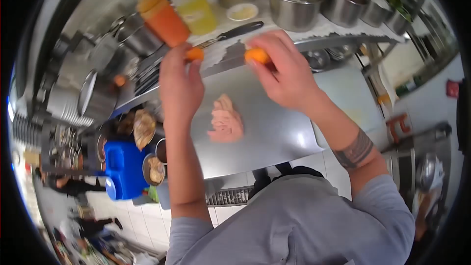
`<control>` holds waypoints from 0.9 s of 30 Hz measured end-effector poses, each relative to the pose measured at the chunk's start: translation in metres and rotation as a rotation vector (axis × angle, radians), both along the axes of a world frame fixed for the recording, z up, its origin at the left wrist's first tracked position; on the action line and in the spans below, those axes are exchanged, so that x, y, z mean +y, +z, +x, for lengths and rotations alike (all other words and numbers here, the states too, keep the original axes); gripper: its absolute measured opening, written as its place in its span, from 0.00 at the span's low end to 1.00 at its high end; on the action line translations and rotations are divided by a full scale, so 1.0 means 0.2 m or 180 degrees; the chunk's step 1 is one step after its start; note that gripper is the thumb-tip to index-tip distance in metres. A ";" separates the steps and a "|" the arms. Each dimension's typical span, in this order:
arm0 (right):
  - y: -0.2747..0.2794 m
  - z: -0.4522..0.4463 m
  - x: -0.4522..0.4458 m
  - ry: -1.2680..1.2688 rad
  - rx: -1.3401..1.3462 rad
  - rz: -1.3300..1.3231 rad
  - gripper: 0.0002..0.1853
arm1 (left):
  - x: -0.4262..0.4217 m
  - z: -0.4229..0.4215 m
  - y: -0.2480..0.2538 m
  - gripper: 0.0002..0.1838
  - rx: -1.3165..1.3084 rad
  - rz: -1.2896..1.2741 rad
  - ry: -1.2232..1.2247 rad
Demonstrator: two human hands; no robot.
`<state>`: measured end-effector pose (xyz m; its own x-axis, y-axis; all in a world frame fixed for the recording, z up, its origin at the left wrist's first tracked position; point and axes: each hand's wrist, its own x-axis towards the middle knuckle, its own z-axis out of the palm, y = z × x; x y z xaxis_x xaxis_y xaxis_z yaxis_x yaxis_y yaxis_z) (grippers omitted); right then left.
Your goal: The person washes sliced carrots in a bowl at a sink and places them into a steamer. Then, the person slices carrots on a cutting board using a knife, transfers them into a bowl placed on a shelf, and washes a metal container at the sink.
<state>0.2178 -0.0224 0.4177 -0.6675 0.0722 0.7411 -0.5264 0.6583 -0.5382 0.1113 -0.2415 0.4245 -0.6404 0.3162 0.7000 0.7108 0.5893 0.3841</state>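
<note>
My left hand (180,81) is raised over the back left of the steel counter (274,127), with its fingers closed on an orange piece (195,54). Level with it on the right, my right hand (284,71) pinches a second orange piece (257,56) between thumb and fingers. The two pieces are held apart from each other. Below and between the hands, a pile of pale pink sliced meat (225,121) lies on the counter, touched by neither hand.
A shelf (225,59) behind bears an orange bottle (164,19), a yellow bottle (194,7), a black-handled utensil (243,30) and steel pots (294,10). A pale board (343,98) lies right. A blue container (125,167) stands left. People are at the far left.
</note>
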 end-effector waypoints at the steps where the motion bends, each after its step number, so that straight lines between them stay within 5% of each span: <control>1: -0.14 0.20 0.05 -0.0235 -0.0039 0.0033 0.16 | -0.06 0.00 -0.05 0.20 0.0330 0.0111 -0.0145; 4: -0.71 0.45 0.30 -0.1260 -0.1127 -0.0433 0.13 | -0.14 0.09 -0.13 0.20 0.0298 0.0585 -0.0711; 6: -1.15 0.58 0.60 -0.2319 -0.1391 -0.0288 0.12 | -0.15 0.19 -0.19 0.22 -0.0445 0.0831 -0.1542; 10: -1.67 0.64 1.02 -0.3226 -0.2282 0.0107 0.19 | 0.14 0.38 -0.42 0.21 -0.0766 -0.0140 -0.2475; 15: -1.51 0.72 0.76 -0.3529 -0.1611 0.0147 0.37 | 0.75 0.50 -0.86 0.17 -0.0826 -0.1007 -0.2846; 18: -1.30 0.89 0.51 -0.3240 -0.1968 -0.0841 0.34 | 1.15 0.52 -1.20 0.15 -0.0689 -0.1038 -0.2845; 20: -1.27 0.98 0.40 -0.3074 -0.2152 -0.0984 0.31 | 1.34 0.52 -1.43 0.19 -0.0608 -0.2056 -0.2538; 26: -1.20 1.31 0.15 -0.2243 -0.2582 -0.1042 0.26 | 1.00 0.42 -1.56 0.26 -0.1352 -0.1176 -0.1768; 27: -1.17 1.37 0.13 -0.2251 -0.2604 -0.1101 0.26 | 0.80 0.34 -1.68 0.25 -0.0517 -0.1176 -0.1273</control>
<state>0.4921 0.0037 0.1828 -0.6703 0.7414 -0.0316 0.4974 0.4174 -0.7605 0.1787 -0.0806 0.0885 -0.5106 0.7615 0.3993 0.8553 0.4023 0.3265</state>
